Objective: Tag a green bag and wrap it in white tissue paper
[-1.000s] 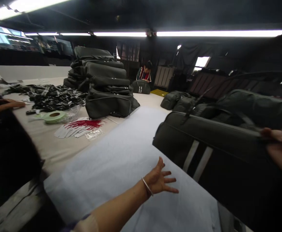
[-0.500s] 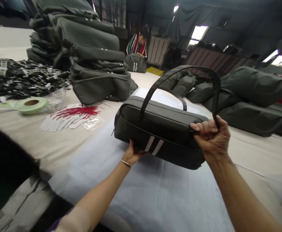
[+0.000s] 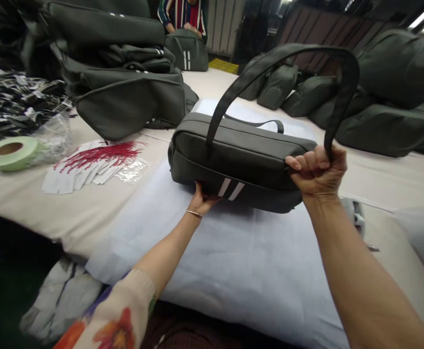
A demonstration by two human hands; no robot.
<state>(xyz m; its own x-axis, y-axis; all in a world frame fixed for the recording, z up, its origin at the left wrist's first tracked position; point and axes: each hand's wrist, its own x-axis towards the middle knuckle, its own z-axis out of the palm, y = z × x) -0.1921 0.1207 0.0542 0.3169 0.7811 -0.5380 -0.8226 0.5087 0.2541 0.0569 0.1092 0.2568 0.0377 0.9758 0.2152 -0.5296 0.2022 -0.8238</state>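
So the left hand (image 3: 203, 199) is holding the dark grey bag (image 3: 241, 157) from below, thumb pressing on the front near the two white stripes (image 3: 231, 189), fingers tucking under the bottom edge. The right hand (image 3: 317, 174) is making a tight fist around the near handle (image 3: 292, 51), right at the bag's top right end. The bag is slanting a bit, right end lower, over the middle of a white sheet (image 3: 241, 261) that's covering part of the tabletop (image 3: 390, 184). Can't tell if its underside is touching.

Off to the left, white tags (image 3: 64, 180) with red strings are lying near a pale green tape roll (image 3: 29, 149), and a black-and-white heap (image 3: 15, 104) is sitting behind. A stack of dark bags (image 3: 139, 104) is standing past the tags, and more bags (image 3: 390, 128) are lying on the right. Farther back, a co-worker (image 3: 186, 14) in stripes is resting hands on another striped bag (image 3: 197, 51).
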